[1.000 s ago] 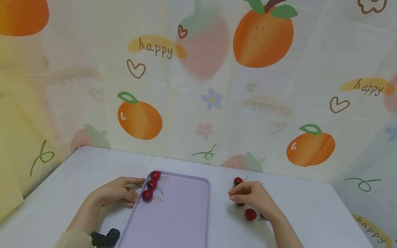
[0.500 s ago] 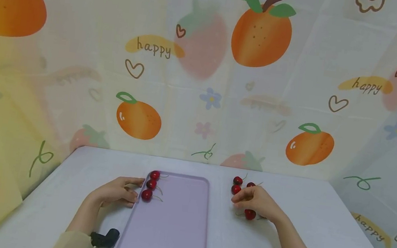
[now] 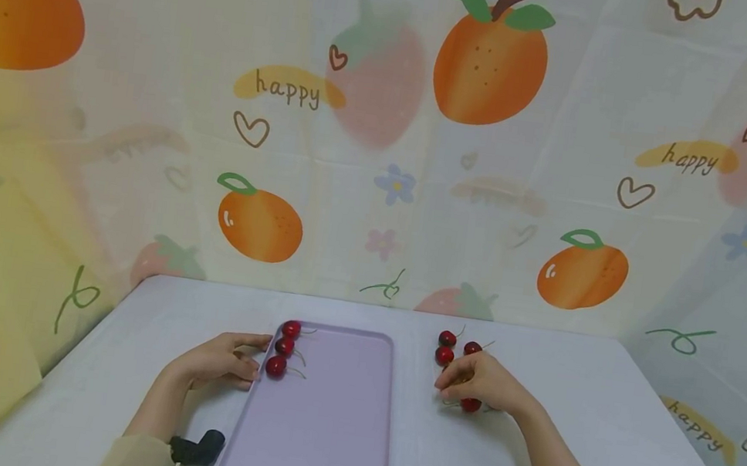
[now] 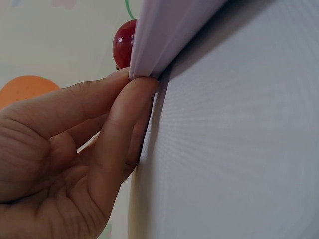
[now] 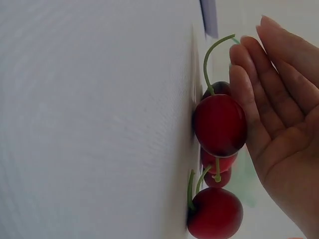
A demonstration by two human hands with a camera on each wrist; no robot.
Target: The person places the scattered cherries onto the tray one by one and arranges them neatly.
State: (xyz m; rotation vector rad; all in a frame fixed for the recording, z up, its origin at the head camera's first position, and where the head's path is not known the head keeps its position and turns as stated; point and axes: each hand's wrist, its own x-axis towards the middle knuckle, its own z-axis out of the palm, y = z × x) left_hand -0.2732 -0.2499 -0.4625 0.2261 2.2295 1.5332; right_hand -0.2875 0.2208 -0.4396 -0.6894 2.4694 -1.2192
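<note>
My left hand (image 3: 216, 360) is at the left side of a lilac tray (image 3: 322, 421). In the left wrist view, thumb and index finger pinch the tray's rim (image 4: 152, 42), with a red cherry (image 4: 124, 44) just beyond them. Three stemmed cherries form a column along the tray's upper left, the lowest cherry (image 3: 276, 366) nearest my thumb. My right hand (image 3: 489, 386) hovers over a loose group of cherries right of the tray, partly hiding them. In the right wrist view its fingers are extended and relaxed beside a dark red cherry (image 5: 221, 124), holding nothing.
Beyond the right hand lie a far cherry (image 3: 447, 338), one just below it and one to its right. Another cherry (image 3: 470, 406) shows under the hand. A white cloth covers the table (image 3: 627, 443); a fruit-print curtain (image 3: 362, 208) hangs behind. Both wrists carry black cameras.
The right hand has moved slightly right and toward me over the cherries, uncovering the far ones and covering more of the nearest. The left hand and the tray cherries have stayed put.
</note>
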